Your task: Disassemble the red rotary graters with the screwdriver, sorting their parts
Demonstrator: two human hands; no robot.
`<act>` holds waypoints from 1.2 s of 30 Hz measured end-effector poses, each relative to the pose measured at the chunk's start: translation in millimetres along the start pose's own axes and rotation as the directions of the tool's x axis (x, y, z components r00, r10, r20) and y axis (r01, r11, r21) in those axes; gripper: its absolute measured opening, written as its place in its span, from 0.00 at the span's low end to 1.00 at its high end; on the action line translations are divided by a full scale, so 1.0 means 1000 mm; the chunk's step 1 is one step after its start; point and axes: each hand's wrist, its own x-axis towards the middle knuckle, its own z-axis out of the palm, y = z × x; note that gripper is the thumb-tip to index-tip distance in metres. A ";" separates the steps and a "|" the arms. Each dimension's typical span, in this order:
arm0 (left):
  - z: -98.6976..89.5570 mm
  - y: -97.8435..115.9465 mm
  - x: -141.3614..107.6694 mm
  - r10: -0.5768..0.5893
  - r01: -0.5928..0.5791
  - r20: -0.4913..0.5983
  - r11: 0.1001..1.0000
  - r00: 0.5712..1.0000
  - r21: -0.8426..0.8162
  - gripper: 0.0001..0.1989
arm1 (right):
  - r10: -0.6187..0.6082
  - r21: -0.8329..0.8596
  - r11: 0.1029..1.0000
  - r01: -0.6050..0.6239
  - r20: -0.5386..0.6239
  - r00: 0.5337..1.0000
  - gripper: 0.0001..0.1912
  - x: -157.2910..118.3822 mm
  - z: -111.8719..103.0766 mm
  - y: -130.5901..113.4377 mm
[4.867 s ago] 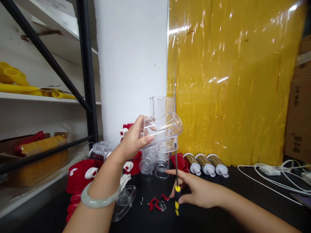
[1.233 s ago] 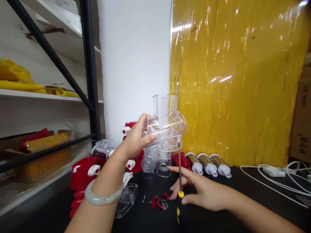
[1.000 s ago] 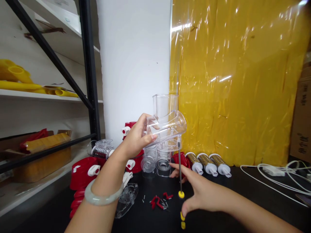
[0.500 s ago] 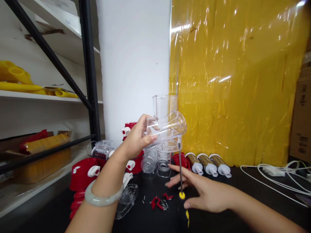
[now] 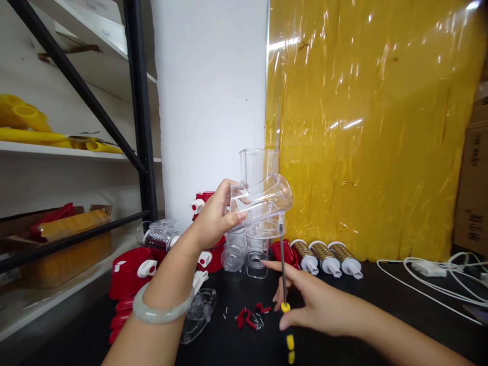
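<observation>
My left hand (image 5: 215,216) grips a clear plastic grater housing (image 5: 263,195) by its side, raised above the table. A square chute points upward from the housing. Below it, a screwdriver (image 5: 283,264) stands nearly upright, its shaft tip up at the housing's underside near the right edge. My right hand (image 5: 305,297) is at the black and yellow handle, thumb against it just under the yellow collar. Its index finger stretches out to the left, and the other fingers are partly hidden behind the shaft. Small red clips (image 5: 247,318) and loose screws (image 5: 259,321) lie beneath on the table.
Three grater drums (image 5: 326,258) lie at the back right, beside white cables (image 5: 415,284). Red bases with white knobs (image 5: 131,272) are stacked at left, near a clear plastic plate (image 5: 198,315). Clear housings (image 5: 233,256) stand behind. A black-framed shelf (image 5: 139,112) rises on the left.
My right hand has shifted slightly left and its thumb has come onto the screwdriver handle. The handle has turned, showing more yellow. My left hand and the housing stay almost still.
</observation>
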 end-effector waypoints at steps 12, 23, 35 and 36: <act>0.000 0.000 0.000 -0.002 0.002 0.000 1.000 1.000 0.006 0.26 | 0.031 -0.001 1.000 -0.031 -0.067 0.997 0.55 0.003 -0.002 -0.003; -0.001 -0.001 0.001 0.000 0.000 0.000 1.000 1.000 0.005 0.26 | 0.137 -0.070 0.990 -0.126 0.194 0.971 0.45 -0.001 -0.002 0.007; -0.001 -0.005 0.002 -0.020 0.015 -0.032 0.990 0.999 -0.139 0.25 | 0.133 -0.089 0.989 -0.114 0.251 0.959 0.24 -0.001 0.003 0.013; -0.002 -0.006 0.002 -0.018 0.010 -0.045 0.987 0.999 -0.163 0.25 | 0.138 -0.078 0.990 -0.122 0.262 0.955 0.24 -0.001 0.003 0.014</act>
